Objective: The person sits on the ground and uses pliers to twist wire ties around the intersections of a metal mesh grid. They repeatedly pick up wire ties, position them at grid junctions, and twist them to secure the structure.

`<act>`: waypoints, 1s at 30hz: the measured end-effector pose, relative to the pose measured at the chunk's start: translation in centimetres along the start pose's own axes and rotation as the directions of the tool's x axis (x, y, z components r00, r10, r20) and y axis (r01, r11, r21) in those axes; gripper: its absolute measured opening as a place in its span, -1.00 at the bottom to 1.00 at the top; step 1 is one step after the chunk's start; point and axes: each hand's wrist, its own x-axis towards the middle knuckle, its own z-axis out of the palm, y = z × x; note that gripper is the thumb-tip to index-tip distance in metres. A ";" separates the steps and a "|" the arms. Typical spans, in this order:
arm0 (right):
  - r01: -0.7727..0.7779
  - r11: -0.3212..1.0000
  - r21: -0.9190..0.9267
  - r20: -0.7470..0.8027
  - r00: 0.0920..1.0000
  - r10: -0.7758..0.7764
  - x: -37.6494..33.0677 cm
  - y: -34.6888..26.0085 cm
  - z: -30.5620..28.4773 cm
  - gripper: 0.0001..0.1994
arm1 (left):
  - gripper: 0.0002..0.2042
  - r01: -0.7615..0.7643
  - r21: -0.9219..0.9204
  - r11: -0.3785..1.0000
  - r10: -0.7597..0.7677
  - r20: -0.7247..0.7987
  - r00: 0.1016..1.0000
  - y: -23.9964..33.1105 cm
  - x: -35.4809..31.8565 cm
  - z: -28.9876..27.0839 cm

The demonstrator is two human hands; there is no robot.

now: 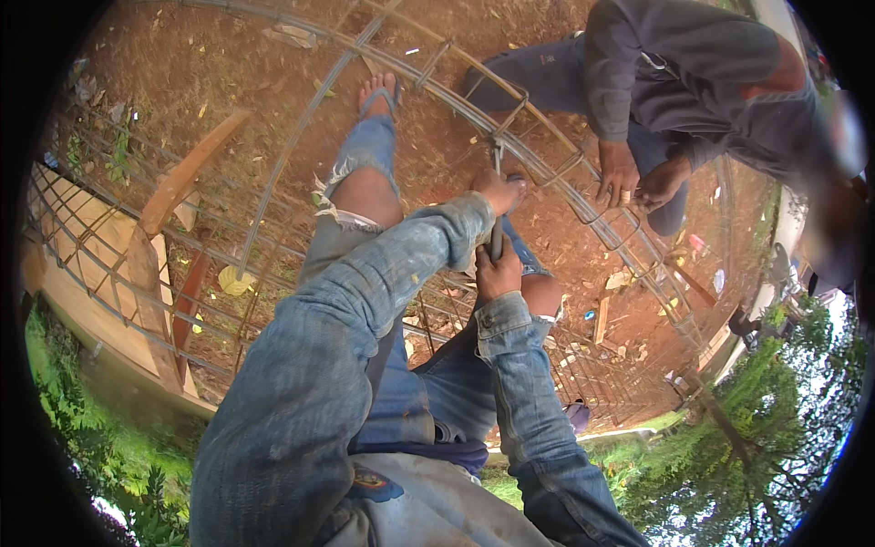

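Observation:
My left hand (501, 191) is closed around the upper part of a long grey metal tool (497, 240). Lower down, my right hand (499, 275) grips the same tool near its handle end. The tool's far tip reaches the rebar cage (538, 166), a long beam of thin steel bars with square stirrups. My fingers cover much of the tool, so its exact kind is unclear. To the right, a co-worker's two hands (629, 185) work close together at a stirrup of the same cage; whatever is between their fingers is too small to make out.
Steel mesh (96, 232) lies at the left, beside a wooden plank (187, 173) and pale boards (118, 314). A bent rebar (278, 182) crosses near my sandalled foot (376, 94). The co-worker (720, 82) crouches at the far right. Reddish soil (246, 64) holds scattered leaves and wood scraps.

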 end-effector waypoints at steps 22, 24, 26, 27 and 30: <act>-0.047 0.994 -0.100 0.582 0.807 0.097 11.7 -4.8 -18.9 -0.75 | -0.34 -0.440 0.337 0.832 0.279 0.430 0.858 -3.3 1.9 2.5; -0.036 0.986 -0.162 0.593 0.796 0.126 12.2 -6.1 -19.2 -0.74 | -0.31 -0.526 0.409 0.746 0.388 0.375 0.842 -5.0 3.2 3.7; -0.070 0.989 -0.132 0.587 0.798 0.135 11.9 -7.0 -19.8 -0.83 | -0.29 -0.588 0.486 0.646 0.488 0.330 0.808 -7.1 4.7 4.8; -0.099 0.989 -0.107 0.605 0.783 0.144 11.4 -7.4 -19.9 -0.82 | -0.29 -0.547 0.411 0.729 0.473 0.274 0.837 -7.1 4.6 4.7; -0.229 0.971 0.068 0.631 0.764 0.136 8.6 -8.0 -17.9 -0.75 | -0.30 -0.223 -0.170 0.960 0.243 0.109 0.964 -4.3 2.8 3.0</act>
